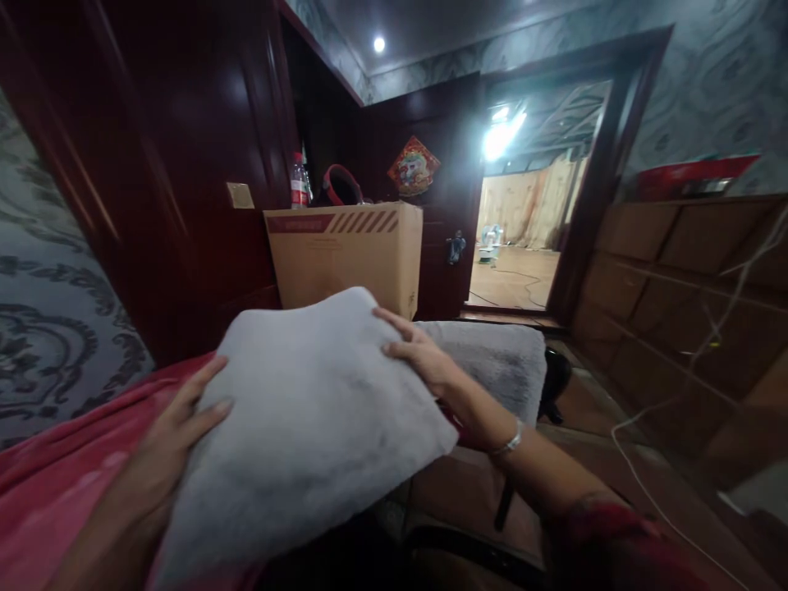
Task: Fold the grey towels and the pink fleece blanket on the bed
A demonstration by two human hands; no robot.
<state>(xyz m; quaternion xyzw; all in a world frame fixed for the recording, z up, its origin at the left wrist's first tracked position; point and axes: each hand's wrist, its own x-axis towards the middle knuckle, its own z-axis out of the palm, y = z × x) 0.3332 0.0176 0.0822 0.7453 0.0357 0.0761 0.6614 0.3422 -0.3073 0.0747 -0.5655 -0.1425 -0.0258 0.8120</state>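
Note:
A light grey, plush cushion (301, 410) fills the middle of the view, held up between both hands. My left hand (185, 419) grips its left edge, thumb on the near face. On the upper right edge, my right hand (424, 353) has its thumb and fingers closed round the fabric. Behind that wrist lies another grey plush piece (498, 353), draped flat; what supports it is mostly hidden. Under the left forearm spreads a pink blanket (55, 484).
A large cardboard box (345, 254) stands beyond the cushion with a bottle (299, 182) on top. Stacked brown boxes (646, 271) line the right wall, and a white cable (640, 476) trails over the floor. At the back, a doorway opens beside a dark red door (382, 123).

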